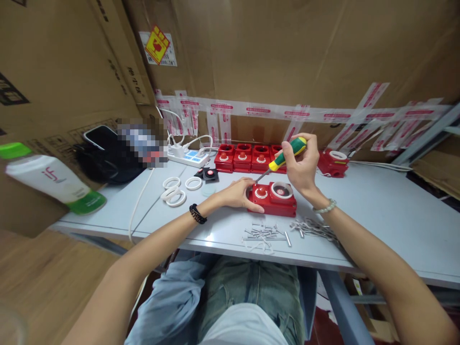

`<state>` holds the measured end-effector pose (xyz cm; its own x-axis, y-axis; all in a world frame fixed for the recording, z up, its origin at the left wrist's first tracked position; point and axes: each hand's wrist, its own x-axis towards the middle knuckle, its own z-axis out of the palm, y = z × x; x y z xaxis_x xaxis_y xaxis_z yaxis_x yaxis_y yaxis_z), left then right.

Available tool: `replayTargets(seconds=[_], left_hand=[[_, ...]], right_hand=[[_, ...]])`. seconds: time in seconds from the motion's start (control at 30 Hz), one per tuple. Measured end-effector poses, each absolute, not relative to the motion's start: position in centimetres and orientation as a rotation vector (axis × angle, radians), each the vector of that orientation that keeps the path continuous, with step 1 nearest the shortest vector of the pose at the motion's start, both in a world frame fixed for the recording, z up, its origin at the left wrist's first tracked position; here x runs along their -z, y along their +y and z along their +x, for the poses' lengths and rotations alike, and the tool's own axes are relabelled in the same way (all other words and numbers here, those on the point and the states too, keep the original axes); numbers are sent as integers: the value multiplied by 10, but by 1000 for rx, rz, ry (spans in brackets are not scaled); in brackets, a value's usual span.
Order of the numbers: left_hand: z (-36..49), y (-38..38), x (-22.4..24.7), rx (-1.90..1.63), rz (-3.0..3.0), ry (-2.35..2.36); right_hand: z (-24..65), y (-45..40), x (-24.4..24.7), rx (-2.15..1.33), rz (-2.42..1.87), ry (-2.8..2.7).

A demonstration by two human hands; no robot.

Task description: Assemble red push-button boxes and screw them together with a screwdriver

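My right hand (301,163) is closed around the green and yellow handle of a screwdriver (292,152). Its shaft slants down to the left, with the tip at the far left corner of a red box (275,211). Around the left end of this box my left hand (239,194) is wrapped, thumb along the near side. On the box's top are a red knob in a white ring and a round dark window inside a wider white ring (282,190). Whether the tip sits in a screw I cannot tell.
Loose screws (264,232) and a metal chain (312,227) lie near the front edge. White rings (174,196) and black square parts (207,174) are at left. Behind stand several red boxes (242,158), a power strip (189,155) and another red unit (333,164). A bottle (53,177) is far left.
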<state>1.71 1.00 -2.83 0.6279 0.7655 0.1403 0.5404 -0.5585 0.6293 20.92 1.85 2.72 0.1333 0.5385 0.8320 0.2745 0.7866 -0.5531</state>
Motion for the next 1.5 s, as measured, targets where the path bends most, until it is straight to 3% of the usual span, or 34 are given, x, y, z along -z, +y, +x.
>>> replayTargets(seconds=[1.0,1.27,1.5], left_hand=[[17,7,23,-548,2319,986],[16,9,27,-576,2303,949],[17,8,24,-551,2313,966]], right_hand=[[209,17,-27,-146,-832,-1463],[193,-8,-55,222,-902,-1904],[191,-9,-68,-290,-798,-2003]])
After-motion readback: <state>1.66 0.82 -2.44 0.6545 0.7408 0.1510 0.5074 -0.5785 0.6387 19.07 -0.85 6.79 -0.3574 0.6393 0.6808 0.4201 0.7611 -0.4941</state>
